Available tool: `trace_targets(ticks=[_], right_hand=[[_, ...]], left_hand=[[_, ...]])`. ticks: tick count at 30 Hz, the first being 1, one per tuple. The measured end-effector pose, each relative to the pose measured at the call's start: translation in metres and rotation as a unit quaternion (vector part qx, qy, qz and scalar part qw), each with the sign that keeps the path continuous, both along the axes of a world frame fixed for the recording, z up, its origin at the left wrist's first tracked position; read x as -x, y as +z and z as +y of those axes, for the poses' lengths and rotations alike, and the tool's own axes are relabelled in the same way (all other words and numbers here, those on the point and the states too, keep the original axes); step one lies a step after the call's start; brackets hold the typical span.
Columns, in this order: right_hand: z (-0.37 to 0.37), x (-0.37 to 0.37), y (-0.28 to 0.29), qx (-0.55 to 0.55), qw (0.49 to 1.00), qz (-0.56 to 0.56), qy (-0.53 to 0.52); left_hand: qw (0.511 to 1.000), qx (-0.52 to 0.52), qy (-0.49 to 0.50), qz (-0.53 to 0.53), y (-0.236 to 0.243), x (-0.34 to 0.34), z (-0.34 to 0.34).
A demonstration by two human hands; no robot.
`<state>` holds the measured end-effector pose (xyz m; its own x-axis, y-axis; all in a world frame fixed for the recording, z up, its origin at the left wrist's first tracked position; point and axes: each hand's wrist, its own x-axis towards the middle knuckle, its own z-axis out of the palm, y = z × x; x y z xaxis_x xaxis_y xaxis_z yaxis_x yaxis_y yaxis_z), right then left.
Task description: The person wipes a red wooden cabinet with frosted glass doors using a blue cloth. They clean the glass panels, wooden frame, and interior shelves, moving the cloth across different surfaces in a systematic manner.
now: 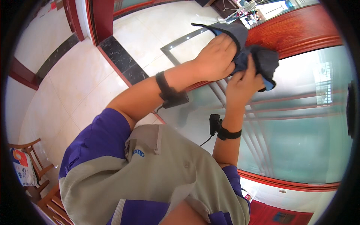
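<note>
A dark grey cloth point(265, 62) with a blue underside and black edging is bunched up in both of my hands, beside the red wooden frame of a glass panel. My left hand point(216, 58) has its fingers curled round the left part of the cloth. On the right part, my right hand point(244, 83) grips with bent fingers, its index finger laid along the folds. Some fingertips are hidden in the fabric. Each wrist carries a black strap with a small box and cable.
The frosted glass panel point(296, 138) with its red wooden frame point(296, 32) fills the right side. Pale floor tiles point(80, 86) and a dark stone strip point(122, 58) lie to the left. A wooden chair point(41, 168) with a printed bag stands at lower left. Cluttered items point(249, 11) are beyond.
</note>
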<state>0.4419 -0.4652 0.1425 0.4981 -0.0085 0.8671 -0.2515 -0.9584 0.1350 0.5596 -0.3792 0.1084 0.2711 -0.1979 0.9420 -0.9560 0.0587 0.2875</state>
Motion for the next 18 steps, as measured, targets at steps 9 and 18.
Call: trace_targets(ticks=[9,18], right_hand=[[0.017,-0.018,-0.116,-0.043,0.98,0.176,0.082],[0.019,-0.015,-0.082,-0.052,0.993,0.049,0.091]], left_hand=[[0.923,-0.262,-0.036,0.281,-0.1,0.019,0.034],[0.962,-0.213,-0.077,0.152,-0.065,-0.002,0.051]])
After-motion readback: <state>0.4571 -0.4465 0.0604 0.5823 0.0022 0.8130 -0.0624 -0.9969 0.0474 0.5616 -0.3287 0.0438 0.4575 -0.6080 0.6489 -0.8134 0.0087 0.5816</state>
